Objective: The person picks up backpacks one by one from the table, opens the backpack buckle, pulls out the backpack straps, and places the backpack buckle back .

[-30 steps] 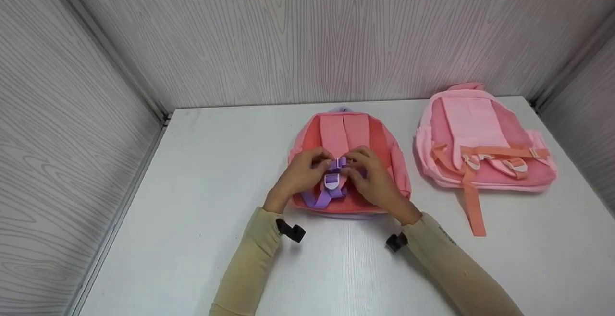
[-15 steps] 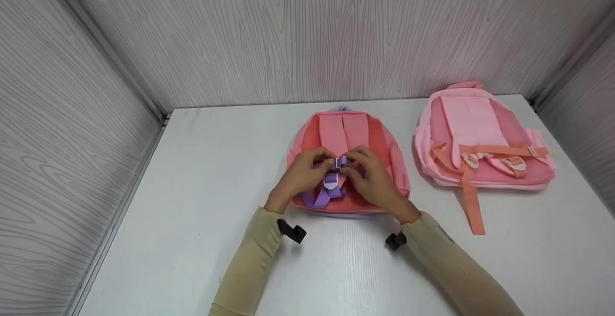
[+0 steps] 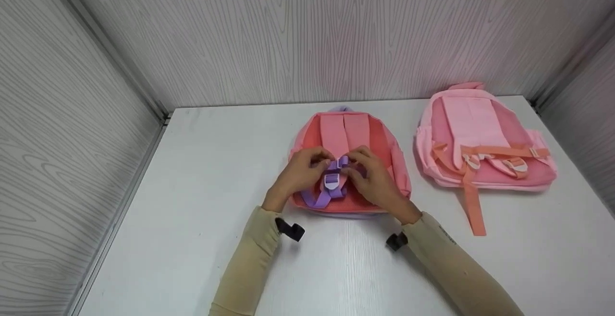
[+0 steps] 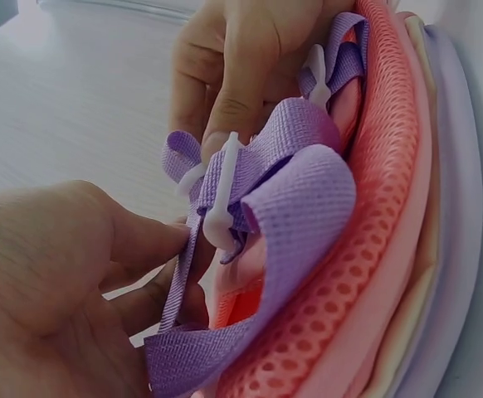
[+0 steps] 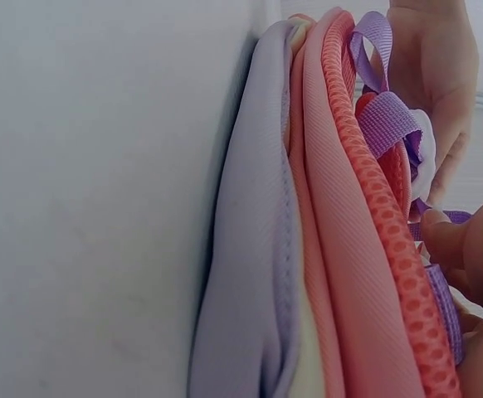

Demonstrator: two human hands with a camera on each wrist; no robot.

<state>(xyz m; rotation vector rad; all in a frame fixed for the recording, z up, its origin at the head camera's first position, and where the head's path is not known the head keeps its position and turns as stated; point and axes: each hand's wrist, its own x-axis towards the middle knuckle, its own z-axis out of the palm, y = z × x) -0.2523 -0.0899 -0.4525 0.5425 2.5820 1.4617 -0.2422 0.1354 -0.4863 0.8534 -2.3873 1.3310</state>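
A coral-pink backpack [image 3: 401, 167] lies flat, its padded shoulder straps [image 3: 332, 131] facing up. Purple webbing [image 3: 315, 200] bunches over its lower middle, with a white buckle [image 3: 331, 181] on it. Just above that buckle, a small white slider [image 3: 339, 163] sits on another stretch of purple webbing. My left hand [image 3: 302, 174] pinches this stretch on the slider's left side, thumb against the strap [image 4: 183, 278] in the left wrist view. From the right, my right hand [image 3: 372, 179] pinches the webbing by the slider; its fingertips partly hide the strap.
To the right, a lighter pink backpack [image 3: 473, 119] lies with its orange straps up, one strap end [image 3: 474, 210] trailing onto the white table [image 3: 216, 172]. Wood-grain panels [image 3: 307, 37] stand behind and at both sides. Black wrist mounts [image 3: 291, 230] show at both cuffs.
Both hands keep their hold around the slider, with only tiny finger shifts. The two backpacks stay in place.
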